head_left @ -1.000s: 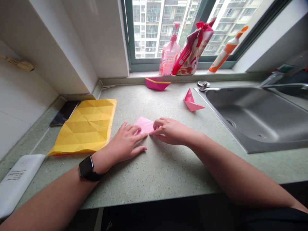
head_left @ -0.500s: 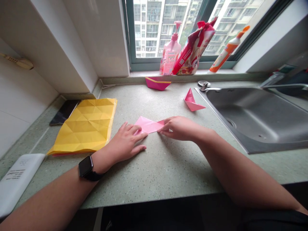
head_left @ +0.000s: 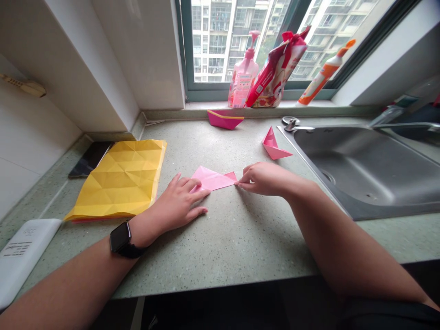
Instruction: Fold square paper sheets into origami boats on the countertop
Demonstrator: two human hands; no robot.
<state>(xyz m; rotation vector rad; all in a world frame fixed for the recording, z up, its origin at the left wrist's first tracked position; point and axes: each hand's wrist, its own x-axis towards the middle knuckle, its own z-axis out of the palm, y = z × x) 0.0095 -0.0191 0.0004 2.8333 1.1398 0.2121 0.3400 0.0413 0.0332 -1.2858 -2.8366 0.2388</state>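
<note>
A folded sheet of pale pink origami paper (head_left: 211,178) lies flat on the speckled green counter (head_left: 233,247). My left hand (head_left: 178,199) presses its left end, fingers spread, with a black smartwatch (head_left: 120,238) on the wrist. My right hand (head_left: 264,178) sits at the paper's right tip, its fingers drawn together. I cannot tell whether they pinch the tip. A yellow creased paper sheet (head_left: 117,181) lies left of my left hand. Beyond the hands stand a magenta paper boat (head_left: 223,120) and a pink paper boat (head_left: 273,145).
A steel sink (head_left: 364,169) is set in the counter's right side. A black phone (head_left: 90,158) lies partly under the yellow sheet. A white packet (head_left: 27,250) lies at the left. A pink pump bottle (head_left: 243,73), a red snack bag (head_left: 277,73) and an orange-capped bottle (head_left: 325,73) stand on the sill.
My right hand has slid rightward along the paper to its tip, uncovering the sheet and its darker corner flap. My left hand and the paper have stayed in place.
</note>
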